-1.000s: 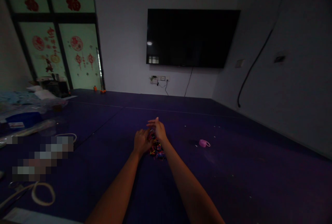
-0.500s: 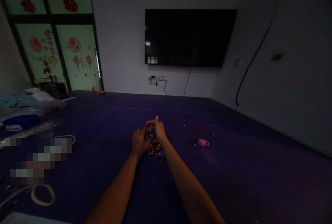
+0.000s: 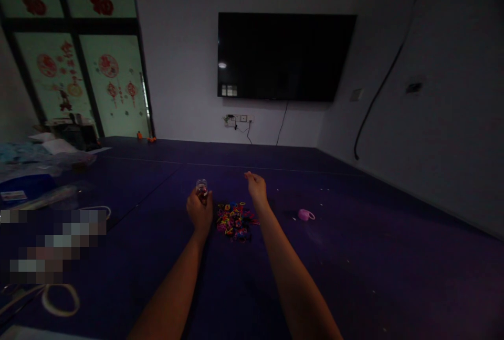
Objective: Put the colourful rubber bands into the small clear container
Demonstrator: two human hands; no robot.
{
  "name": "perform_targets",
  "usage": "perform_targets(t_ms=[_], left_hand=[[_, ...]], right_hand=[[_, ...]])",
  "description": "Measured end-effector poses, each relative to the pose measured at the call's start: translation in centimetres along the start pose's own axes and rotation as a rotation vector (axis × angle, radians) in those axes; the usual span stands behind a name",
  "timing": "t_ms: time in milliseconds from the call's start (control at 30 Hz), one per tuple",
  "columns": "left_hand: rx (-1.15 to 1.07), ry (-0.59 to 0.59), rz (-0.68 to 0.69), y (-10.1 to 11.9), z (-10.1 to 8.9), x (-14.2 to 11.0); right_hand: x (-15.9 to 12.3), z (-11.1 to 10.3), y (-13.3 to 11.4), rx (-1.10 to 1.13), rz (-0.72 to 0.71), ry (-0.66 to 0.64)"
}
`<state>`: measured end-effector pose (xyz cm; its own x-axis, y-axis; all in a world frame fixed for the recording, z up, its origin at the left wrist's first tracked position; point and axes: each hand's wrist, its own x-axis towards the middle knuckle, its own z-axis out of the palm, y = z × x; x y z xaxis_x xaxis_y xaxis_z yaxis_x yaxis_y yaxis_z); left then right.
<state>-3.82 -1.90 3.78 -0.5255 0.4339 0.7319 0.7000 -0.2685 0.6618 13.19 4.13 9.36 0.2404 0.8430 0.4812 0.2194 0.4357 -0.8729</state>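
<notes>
- Head view: hands have parted since half a second ago, when both met over the pile of coloured bands (image 3: 235,222).
- Left hand (image 3: 200,214) now left of pile, fingers clamped round a small clear jar (image 3: 201,186); mouth up, contents dark, unclear.
- Right hand (image 3: 257,188) raised beyond the pile's right side; fingertips look drawn together, too small to tell whether anything sits between them.
- Upshot: pile lies uncovered between the forearms, mid-width on the purple surface (image 3: 338,277), well short of its far edge.
- Pink looped object (image 3: 303,215) rests toward the right edge, untouched.
</notes>
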Motion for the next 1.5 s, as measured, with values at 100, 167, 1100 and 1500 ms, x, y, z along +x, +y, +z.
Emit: perform_targets(t_ms=[100,167,1100,1500], left_hand=[[0.045,-0.008,-0.011,-0.1,0.1,0.0],[0.052,-0.023,0.009,-0.1,0.1,-0.1],[0.043,-0.045,0.058,0.6,0.3,-0.4],[0.025,-0.055,0.068,0.2,0.5,-0.5]], right_hand=[[0.3,-0.9,-0.4,-0.129,0.006,0.019],[0.1,-1.3,-0.4,-0.212,0.028,0.000],[-10.0,-0.6,4.7,-0.578,0.052,-0.340],[-4.5,0.0,5.9,-0.123,0.044,-0.374]])
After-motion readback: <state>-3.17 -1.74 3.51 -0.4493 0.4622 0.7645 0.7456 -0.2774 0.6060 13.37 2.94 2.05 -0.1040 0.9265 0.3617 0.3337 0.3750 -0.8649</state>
